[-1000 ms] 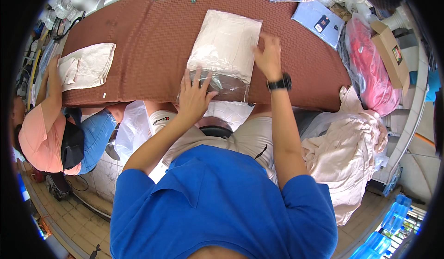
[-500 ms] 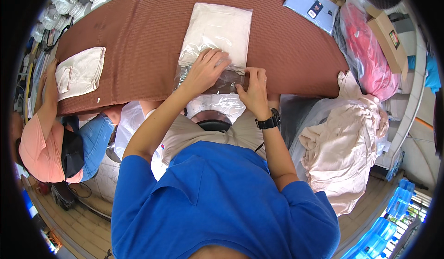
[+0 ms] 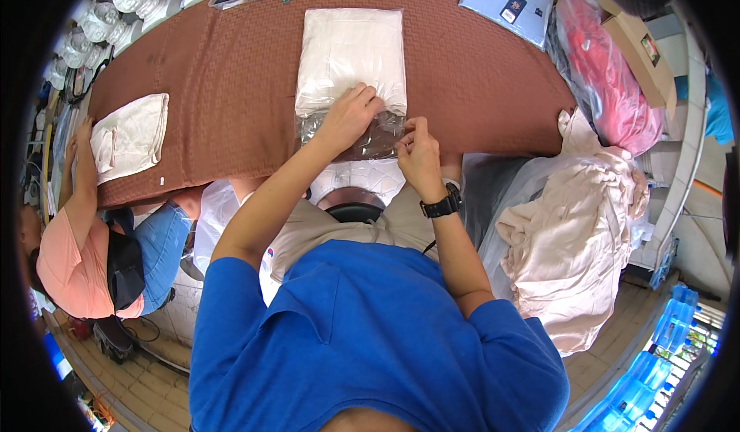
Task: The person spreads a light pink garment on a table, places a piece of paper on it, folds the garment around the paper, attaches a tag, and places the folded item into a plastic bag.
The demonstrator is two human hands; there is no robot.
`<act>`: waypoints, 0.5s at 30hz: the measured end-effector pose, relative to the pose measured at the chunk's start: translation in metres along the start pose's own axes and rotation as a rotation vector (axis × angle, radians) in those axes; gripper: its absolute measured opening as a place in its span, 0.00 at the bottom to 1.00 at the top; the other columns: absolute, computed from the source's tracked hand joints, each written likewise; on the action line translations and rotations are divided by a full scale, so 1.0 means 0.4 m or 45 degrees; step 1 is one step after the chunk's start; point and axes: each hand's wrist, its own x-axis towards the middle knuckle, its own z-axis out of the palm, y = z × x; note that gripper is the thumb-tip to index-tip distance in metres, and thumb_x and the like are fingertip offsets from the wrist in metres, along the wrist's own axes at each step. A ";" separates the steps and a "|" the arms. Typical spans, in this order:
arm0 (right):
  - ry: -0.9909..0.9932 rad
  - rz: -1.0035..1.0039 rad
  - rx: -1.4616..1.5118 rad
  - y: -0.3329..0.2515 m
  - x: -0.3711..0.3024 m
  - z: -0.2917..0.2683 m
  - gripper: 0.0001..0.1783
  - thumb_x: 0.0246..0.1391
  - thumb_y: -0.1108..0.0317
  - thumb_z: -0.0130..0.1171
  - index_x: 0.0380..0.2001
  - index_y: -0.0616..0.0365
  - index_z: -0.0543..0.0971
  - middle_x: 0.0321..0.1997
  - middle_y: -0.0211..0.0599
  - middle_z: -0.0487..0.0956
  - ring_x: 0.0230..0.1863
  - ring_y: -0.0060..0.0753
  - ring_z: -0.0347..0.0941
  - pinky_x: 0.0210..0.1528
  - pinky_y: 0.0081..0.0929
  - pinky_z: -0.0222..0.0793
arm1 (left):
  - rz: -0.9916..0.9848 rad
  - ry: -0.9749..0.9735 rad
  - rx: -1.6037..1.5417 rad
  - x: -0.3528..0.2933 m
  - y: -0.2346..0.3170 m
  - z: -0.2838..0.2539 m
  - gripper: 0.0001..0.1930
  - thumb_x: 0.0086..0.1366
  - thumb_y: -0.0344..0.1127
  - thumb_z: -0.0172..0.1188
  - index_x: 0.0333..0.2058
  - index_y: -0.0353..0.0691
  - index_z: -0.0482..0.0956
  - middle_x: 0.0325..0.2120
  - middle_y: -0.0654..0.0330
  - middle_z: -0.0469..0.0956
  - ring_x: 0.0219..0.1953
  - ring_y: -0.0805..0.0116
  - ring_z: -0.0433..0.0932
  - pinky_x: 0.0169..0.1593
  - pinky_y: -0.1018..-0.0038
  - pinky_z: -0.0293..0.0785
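In front of me on the table lies a folded cream cloth (image 3: 351, 58) inside a clear plastic bag (image 3: 375, 137). The bag's unfilled end points toward me, over the table's near edge. My left hand (image 3: 354, 117) rests on the bag near the cloth's lower edge, fingers extended and holding nothing. At the bag's near right corner, my right hand (image 3: 420, 154) has thumb and fingertips closed on the plastic. A black watch is on that wrist.
A brown cloth covers the table (image 3: 231, 85). At left, a person (image 3: 85, 247) touches another folded cream cloth (image 3: 131, 135). A pile of cream fabric (image 3: 566, 239) lies to my right. A bagged blue shirt (image 3: 505, 8), bagged red clothes (image 3: 597, 70) and a cardboard box (image 3: 640, 54) sit at far right.
The bagged cloth now lies straighter, its far end swung left. My right fingers have drawn together at the bag's corner. My left hand stays on the bag.
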 end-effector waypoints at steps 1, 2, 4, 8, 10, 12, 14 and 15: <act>0.003 0.030 0.014 0.006 0.004 -0.004 0.19 0.46 0.79 0.62 0.44 0.63 0.71 0.32 0.49 0.77 0.34 0.50 0.78 0.38 0.41 0.73 | -0.034 0.006 -0.018 -0.001 0.001 0.012 0.06 0.58 0.27 0.61 0.35 0.36 0.78 0.33 0.56 0.72 0.39 0.56 0.73 0.44 0.65 0.74; 0.006 0.059 0.028 0.012 0.008 -0.011 0.19 0.47 0.79 0.63 0.43 0.63 0.71 0.30 0.48 0.78 0.32 0.49 0.78 0.36 0.40 0.73 | -0.068 0.013 -0.036 -0.001 0.004 0.027 0.06 0.59 0.28 0.60 0.35 0.36 0.78 0.33 0.56 0.72 0.38 0.56 0.73 0.43 0.64 0.74; -0.054 0.106 -0.054 0.023 0.013 -0.048 0.17 0.47 0.77 0.64 0.42 0.63 0.73 0.33 0.50 0.78 0.32 0.48 0.78 0.36 0.39 0.74 | -0.157 -0.029 -0.055 0.000 0.017 0.030 0.10 0.59 0.27 0.61 0.41 0.38 0.78 0.34 0.54 0.73 0.40 0.54 0.75 0.42 0.64 0.75; 0.117 -0.196 -0.315 0.001 0.042 -0.141 0.16 0.53 0.73 0.63 0.46 0.61 0.77 0.45 0.48 0.78 0.45 0.50 0.76 0.50 0.43 0.69 | -0.251 -0.462 -0.744 -0.018 0.109 -0.084 0.19 0.60 0.27 0.62 0.51 0.40 0.75 0.46 0.50 0.74 0.49 0.52 0.76 0.50 0.63 0.74; 0.209 -0.422 -0.340 -0.026 0.081 -0.148 0.17 0.57 0.71 0.60 0.50 0.58 0.78 0.51 0.43 0.77 0.55 0.49 0.71 0.59 0.46 0.62 | -0.207 -0.176 -0.544 -0.023 0.061 -0.124 0.18 0.62 0.28 0.61 0.52 0.40 0.75 0.50 0.51 0.73 0.51 0.50 0.74 0.53 0.61 0.72; 0.221 -0.633 -0.277 -0.046 0.133 -0.096 0.15 0.56 0.71 0.60 0.48 0.57 0.79 0.51 0.42 0.78 0.55 0.48 0.71 0.58 0.44 0.64 | -0.278 0.021 -0.215 0.007 0.024 -0.181 0.19 0.65 0.32 0.58 0.55 0.42 0.74 0.50 0.54 0.74 0.54 0.49 0.72 0.58 0.60 0.68; 0.111 -0.777 -0.251 -0.053 0.146 -0.049 0.14 0.55 0.71 0.61 0.46 0.56 0.81 0.50 0.40 0.79 0.55 0.46 0.71 0.57 0.43 0.64 | -0.153 -0.071 -0.134 -0.027 -0.039 -0.181 0.15 0.67 0.33 0.57 0.51 0.39 0.79 0.47 0.56 0.76 0.54 0.51 0.71 0.58 0.62 0.69; 0.007 -0.797 -0.260 -0.023 0.140 -0.022 0.13 0.55 0.71 0.62 0.44 0.57 0.82 0.50 0.39 0.79 0.54 0.46 0.71 0.57 0.42 0.64 | -0.111 -0.183 -0.184 -0.061 -0.071 -0.165 0.13 0.66 0.33 0.57 0.48 0.39 0.80 0.46 0.56 0.77 0.53 0.52 0.72 0.57 0.62 0.70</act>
